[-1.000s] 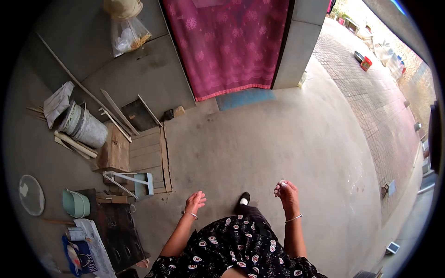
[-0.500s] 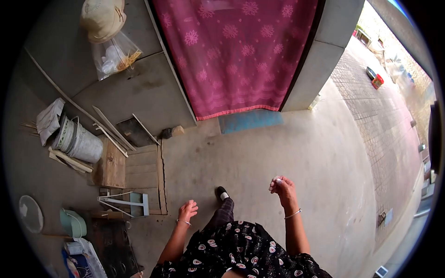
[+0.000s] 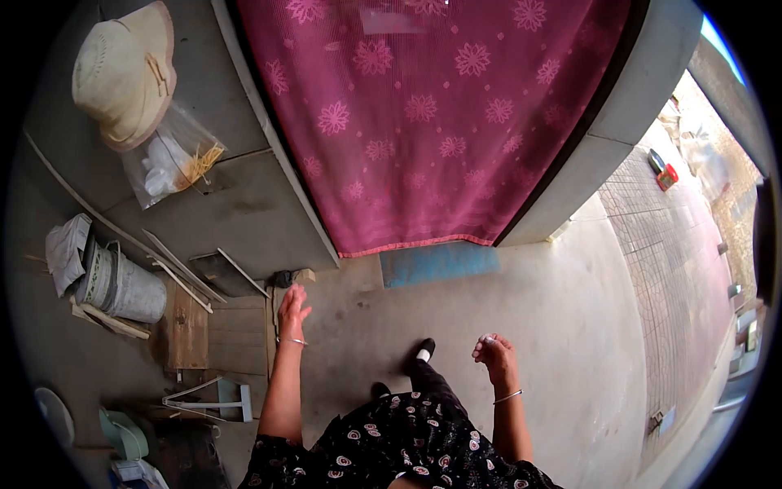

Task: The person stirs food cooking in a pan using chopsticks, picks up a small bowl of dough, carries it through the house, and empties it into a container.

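My left hand (image 3: 294, 312) is raised over the floor at the lower left of centre, its fingers apart and holding nothing. My right hand (image 3: 494, 354) hangs at the lower right of centre with its fingers curled round something small and whitish, too small to name. Ahead of both hands, a pink curtain (image 3: 423, 122) with flower patterns fills a doorway. At its foot lies a blue mat (image 3: 440, 264). Neither hand touches the curtain.
A sun hat (image 3: 122, 77) and a plastic bag (image 3: 171, 163) hang on the left wall. Below are a bucket (image 3: 137, 291), a wooden box (image 3: 188, 330), a light-blue metal frame (image 3: 232, 403) and a green bucket (image 3: 122, 433). A red container (image 3: 667, 177) stands outside.
The curtain and hat look nearer and larger. My left hand has moved up and forward, its fingers spreading. My right hand stays curled, slightly lower than half a second ago. The feet have stepped.
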`<state>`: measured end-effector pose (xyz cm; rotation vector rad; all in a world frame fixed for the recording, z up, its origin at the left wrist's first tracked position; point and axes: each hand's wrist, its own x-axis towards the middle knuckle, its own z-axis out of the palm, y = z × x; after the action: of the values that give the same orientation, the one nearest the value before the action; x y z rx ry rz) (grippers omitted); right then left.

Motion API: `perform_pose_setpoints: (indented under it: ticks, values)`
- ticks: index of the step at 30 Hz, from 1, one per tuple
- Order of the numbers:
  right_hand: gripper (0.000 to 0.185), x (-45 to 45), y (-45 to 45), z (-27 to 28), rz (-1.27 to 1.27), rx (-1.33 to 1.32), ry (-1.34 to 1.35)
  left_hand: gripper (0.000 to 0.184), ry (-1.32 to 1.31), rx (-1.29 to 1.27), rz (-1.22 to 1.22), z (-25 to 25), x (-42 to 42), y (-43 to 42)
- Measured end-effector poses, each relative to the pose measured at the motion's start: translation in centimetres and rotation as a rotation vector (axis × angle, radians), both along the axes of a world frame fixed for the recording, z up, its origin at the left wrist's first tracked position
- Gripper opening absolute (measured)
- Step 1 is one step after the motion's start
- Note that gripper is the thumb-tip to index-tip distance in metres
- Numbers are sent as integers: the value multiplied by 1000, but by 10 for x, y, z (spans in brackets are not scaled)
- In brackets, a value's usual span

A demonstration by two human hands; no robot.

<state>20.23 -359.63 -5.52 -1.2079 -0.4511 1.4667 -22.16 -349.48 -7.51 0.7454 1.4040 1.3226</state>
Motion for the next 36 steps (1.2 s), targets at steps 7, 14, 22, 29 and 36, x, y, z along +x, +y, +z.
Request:
perform_pose_setpoints:
  ticks: [7, 14, 22, 29, 36]
  values:
    - [12, 43, 131, -11, 36, 31, 23, 62, 36, 184, 75, 62, 14, 161]
    - [13, 54, 246, -18, 188, -41, -31, 68, 67, 232, 128, 94, 31, 317]
    - [15, -13, 401, -15, 458, 27, -108, 45, 20, 408, -509, 122, 160, 463]
    - [31, 55, 584, -38, 788, 439, -1875, 28, 59, 596, -1178, 172, 283, 505]
    - [20, 273, 628, 77, -485, 416, -1070, 64, 34, 426, -1058, 134, 231, 591]
